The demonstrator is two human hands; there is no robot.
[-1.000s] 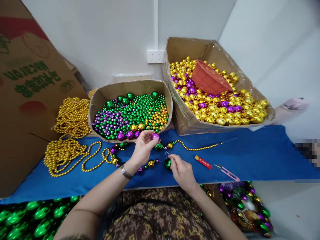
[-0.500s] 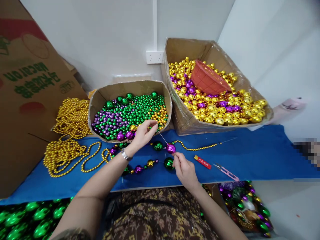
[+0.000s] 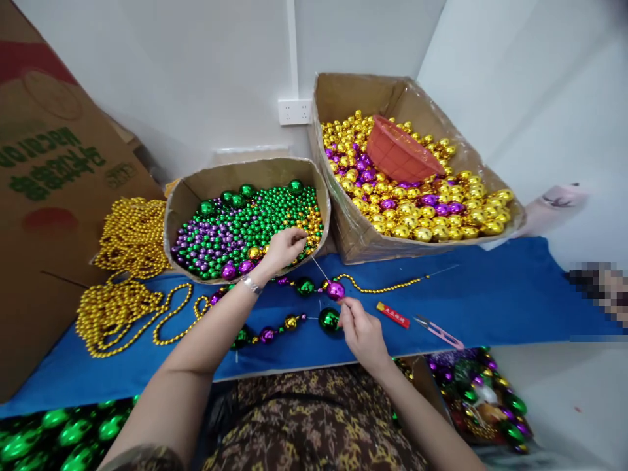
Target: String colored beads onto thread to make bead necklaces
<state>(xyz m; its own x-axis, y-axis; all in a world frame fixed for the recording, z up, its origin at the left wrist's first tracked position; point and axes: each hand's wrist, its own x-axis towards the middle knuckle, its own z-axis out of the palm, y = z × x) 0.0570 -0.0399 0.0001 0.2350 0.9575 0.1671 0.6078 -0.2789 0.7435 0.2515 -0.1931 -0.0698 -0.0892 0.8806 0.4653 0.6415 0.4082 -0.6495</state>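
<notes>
My right hand (image 3: pixel 364 333) is closed in a pinch at the lower end of a thin needle-like wire (image 3: pixel 321 268). A shiny purple ball (image 3: pixel 335 290) is threaded on this wire just above the fingertips, and the wire's free end points up and left. Beside those fingers lies a large green ball (image 3: pixel 328 319). My left hand (image 3: pixel 287 248) reaches over the front right of a box of small beads (image 3: pixel 245 169), its fingers curled together by the gold beads (image 3: pixel 313 222). Whatever those fingers hold is hidden. A beaded strand (image 3: pixel 267 335) of green, purple and gold lies beneath the left forearm.
A larger box (image 3: pixel 353 242) of gold and purple balls holds a red basket (image 3: pixel 402 150). Gold bead strands (image 3: pixel 130 235) are heaped at left. Pink thread snips (image 3: pixel 441 331) and a red-yellow packet (image 3: pixel 393 315) lie on the blue cloth (image 3: pixel 500 301).
My left hand has moved slightly farther into the bead box, its fingers curling down by the gold beads. My right hand keeps its pinch. The whole view has shifted a little.
</notes>
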